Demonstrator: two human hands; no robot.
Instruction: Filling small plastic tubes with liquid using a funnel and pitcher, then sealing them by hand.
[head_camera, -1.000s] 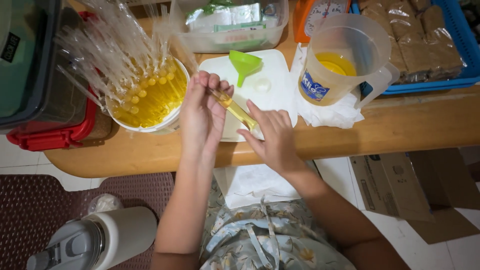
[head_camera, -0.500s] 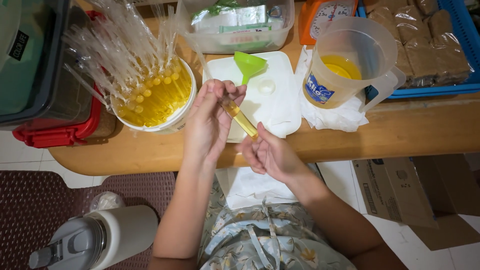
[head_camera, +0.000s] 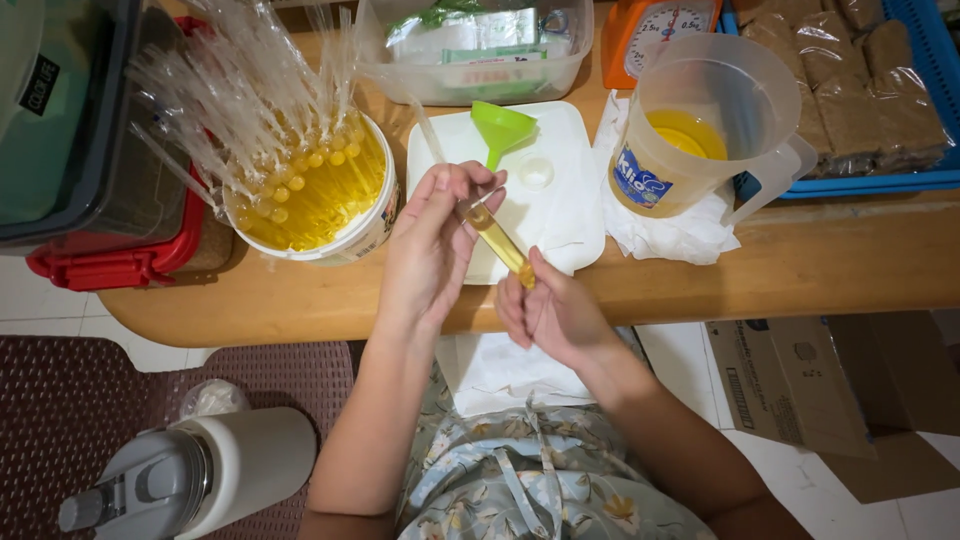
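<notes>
Over the near edge of the bench, the right hand (head_camera: 555, 315) pinches the lower end of a thin plastic tube of yellow liquid (head_camera: 500, 245), while the left hand (head_camera: 435, 245) closes its fingers (head_camera: 475, 190) around the upper end. Beyond them lies a white tray (head_camera: 570, 215) with a green funnel (head_camera: 500, 128). Toward the far edge stand a white tub of filled tubes (head_camera: 310, 195) and a clear jug (head_camera: 700, 125) holding yellow liquid.
</notes>
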